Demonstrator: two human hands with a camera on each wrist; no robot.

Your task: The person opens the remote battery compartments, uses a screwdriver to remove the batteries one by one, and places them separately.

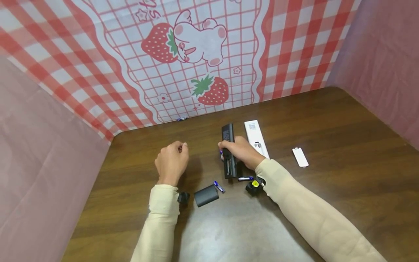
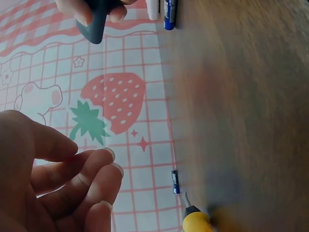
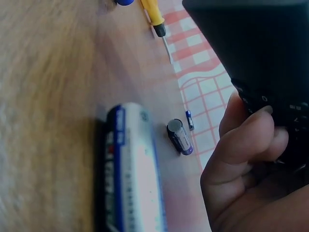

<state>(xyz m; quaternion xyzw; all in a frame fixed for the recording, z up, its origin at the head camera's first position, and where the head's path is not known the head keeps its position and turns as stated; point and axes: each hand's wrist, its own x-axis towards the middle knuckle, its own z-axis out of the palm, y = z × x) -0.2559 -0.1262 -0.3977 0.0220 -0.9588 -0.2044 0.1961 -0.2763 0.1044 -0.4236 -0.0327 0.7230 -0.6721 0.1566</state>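
Observation:
My right hand (image 1: 243,151) grips a black remote control (image 1: 228,136), held with its back toward the head camera and its battery slot uncovered. In the right wrist view, curled fingers (image 3: 251,140) lie against its button side. My left hand (image 1: 171,162) hovers left of the remote with fingers loosely bent; the left wrist view shows nothing between thumb and fingertips (image 2: 104,164). A blue-and-white battery (image 1: 245,178) lies below the remote, and a second battery (image 1: 219,187) is beside a black cover (image 1: 206,195). Another battery (image 1: 221,154) shows partly at the remote's left edge.
A white remote (image 1: 256,138) lies right of my right hand, with a white battery cover (image 1: 300,157) farther right. One battery (image 1: 182,119) sits against the patterned cloth at the back edge. The left wrist view also shows a yellow-handled screwdriver (image 2: 195,220).

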